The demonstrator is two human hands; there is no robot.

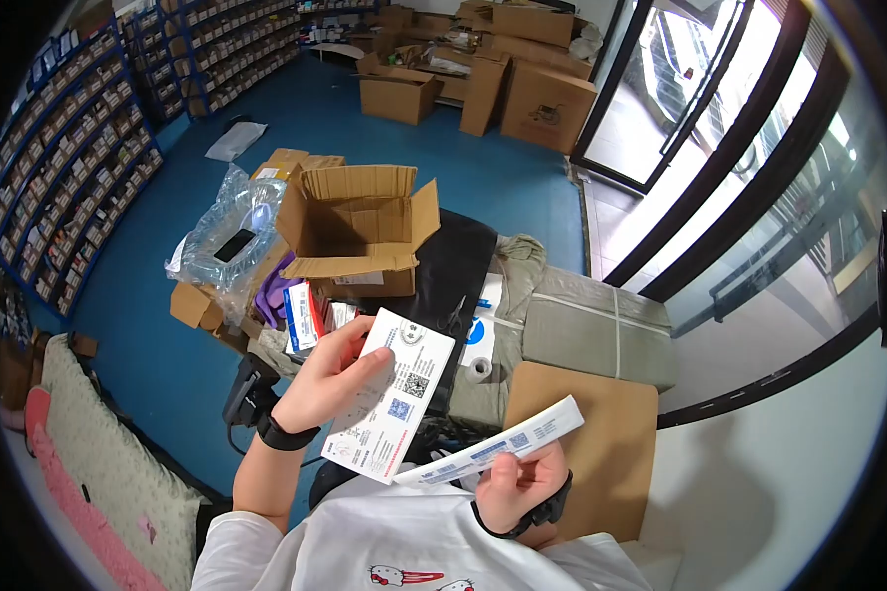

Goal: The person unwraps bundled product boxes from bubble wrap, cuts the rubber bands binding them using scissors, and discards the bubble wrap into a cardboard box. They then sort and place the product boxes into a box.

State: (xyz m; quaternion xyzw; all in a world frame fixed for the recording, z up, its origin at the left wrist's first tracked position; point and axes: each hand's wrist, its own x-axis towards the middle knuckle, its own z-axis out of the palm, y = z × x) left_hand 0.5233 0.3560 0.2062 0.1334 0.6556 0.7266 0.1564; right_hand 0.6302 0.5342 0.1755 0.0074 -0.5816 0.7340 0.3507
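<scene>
My left hand (327, 382) is closed, thumb on top, round the upper left edge of a flat white printed card (400, 389) with QR codes and a round stamp-like mark. I cannot tell whether it is a thin carton or a sheet. In my right hand (520, 488), pinched between thumb and fingers, is a narrow white printed strip (552, 426), seen nearly edge-on. Its left end meets the card's lower corner. Beyond my hands stands an open, upright cardboard box (355, 264). Small blue, white and red medicine boxes (304, 317) lie left of my left hand.
A phone (235, 245) lies on clear plastic wrap (212, 222). Scissors (457, 311) and a tape roll (478, 370) are near a wrapped parcel (596, 330). A wooden stool (611, 443) stands at right. Stocked shelves (79, 167) line the left; cartons (547, 103) stand at the back.
</scene>
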